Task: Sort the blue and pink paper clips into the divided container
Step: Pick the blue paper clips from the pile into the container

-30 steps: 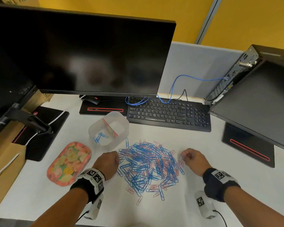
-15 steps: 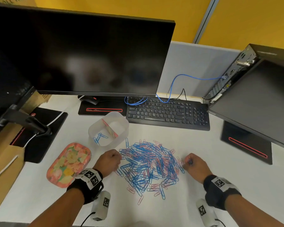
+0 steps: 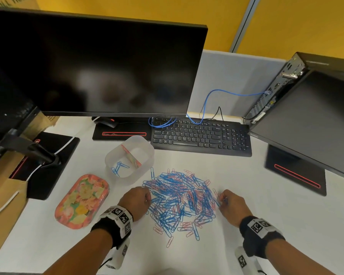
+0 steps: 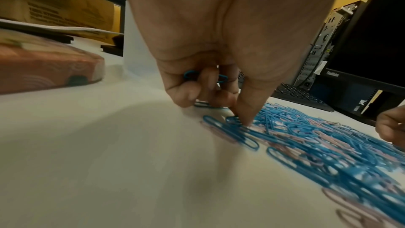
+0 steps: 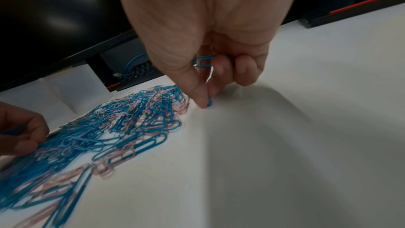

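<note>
A heap of blue and pink paper clips lies on the white table, with my hands at either edge of it. My left hand is at the heap's left edge; blue clips are tucked in its curled fingers while thumb and forefinger pinch at another clip. My right hand is at the right edge, holding a blue clip in its curled fingers and pinching another blue clip against the table. The clear divided container stands behind the heap to the left, with a few blue clips in its near compartment.
A floral tray lies left of my left hand. A black keyboard sits behind the heap, under a large monitor. A second monitor and its base stand to the right. A cardboard box is at the left edge.
Both hands stayed at the heap's edges. The right hand shifted slightly toward me and now pinches a blue clip off the right edge; the left hand moved a little into the heap.
</note>
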The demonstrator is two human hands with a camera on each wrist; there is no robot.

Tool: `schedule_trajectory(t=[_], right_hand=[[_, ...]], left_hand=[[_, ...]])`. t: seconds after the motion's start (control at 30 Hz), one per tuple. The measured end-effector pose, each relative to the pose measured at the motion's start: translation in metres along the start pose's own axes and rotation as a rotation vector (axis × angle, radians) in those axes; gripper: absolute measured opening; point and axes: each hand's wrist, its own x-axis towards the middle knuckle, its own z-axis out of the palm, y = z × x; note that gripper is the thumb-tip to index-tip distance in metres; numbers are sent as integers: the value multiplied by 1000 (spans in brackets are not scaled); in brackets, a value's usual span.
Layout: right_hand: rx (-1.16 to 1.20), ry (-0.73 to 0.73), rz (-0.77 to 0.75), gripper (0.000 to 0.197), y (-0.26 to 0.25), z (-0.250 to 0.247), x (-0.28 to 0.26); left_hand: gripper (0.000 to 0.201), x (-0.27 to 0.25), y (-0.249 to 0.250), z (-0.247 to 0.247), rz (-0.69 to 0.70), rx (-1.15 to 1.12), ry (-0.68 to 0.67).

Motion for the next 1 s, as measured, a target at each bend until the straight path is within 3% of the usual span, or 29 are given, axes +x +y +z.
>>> schedule_trajectory(t=[0.23, 0.37, 0.53, 0.9, 1.0], right_hand=[[-102, -109, 12, 20, 3, -10, -4], [-120, -132, 5, 8, 0, -18, -5], [-91, -118, -31, 18, -4, -23, -4], [348, -162, -105, 20, -29, -28, 0], [474, -222, -88, 22, -44, -28, 0]], left_hand=[[28, -3, -6, 0, 32, 49, -5], [11, -3, -6, 3, 29, 63, 17], [11, -1, -4, 3, 43, 108, 21], [12, -2, -1, -6, 26, -7, 22], [24, -4, -3, -7, 25, -52, 52]])
